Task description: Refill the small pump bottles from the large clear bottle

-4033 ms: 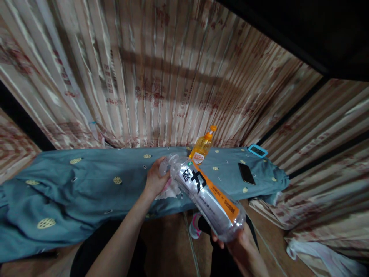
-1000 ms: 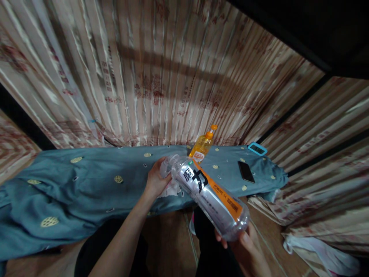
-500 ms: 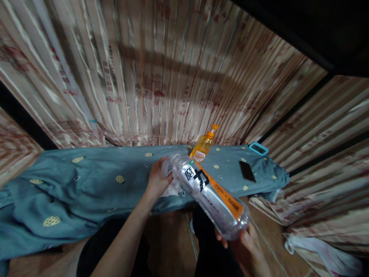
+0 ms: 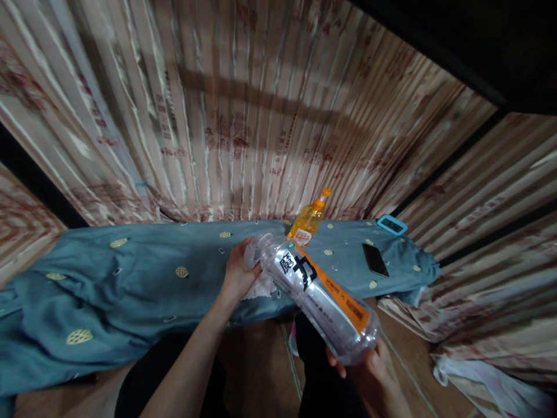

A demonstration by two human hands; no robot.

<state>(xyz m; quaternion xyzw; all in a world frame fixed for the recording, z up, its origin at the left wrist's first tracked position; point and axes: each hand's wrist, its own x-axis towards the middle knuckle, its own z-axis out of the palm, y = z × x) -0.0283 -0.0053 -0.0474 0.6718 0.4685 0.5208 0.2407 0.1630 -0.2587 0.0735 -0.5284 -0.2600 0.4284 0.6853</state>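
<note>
A large clear plastic bottle (image 4: 324, 296) with a silver and orange label lies slanted across both hands, its neck end up and to the left. My right hand (image 4: 374, 371) grips the base, thumb on one side and fingers underneath. Closed round the neck end is my left hand (image 4: 241, 270). A clear plastic part (image 4: 252, 253) shows between its thumb and fingers; I cannot tell whether it belongs to the bottle. Crumpled white tissue (image 4: 261, 287) lies just below the left hand, partly hidden. Behind the bottle stands an orange pump bottle (image 4: 307, 222) of yellow liquid.
A teal cloth (image 4: 148, 273) with yellow prints covers the long, low surface before me. On its right part lie a dark phone (image 4: 375, 259) and a blue-framed device (image 4: 392, 224). Pleated patterned curtains (image 4: 243, 116) hang behind and to the right. White fabric (image 4: 491, 386) lies low at right.
The view has shifted very slightly. Both hands keep their hold on the plastic bottle, which has turned a little about its length, so the label's lettering shows differently.
</note>
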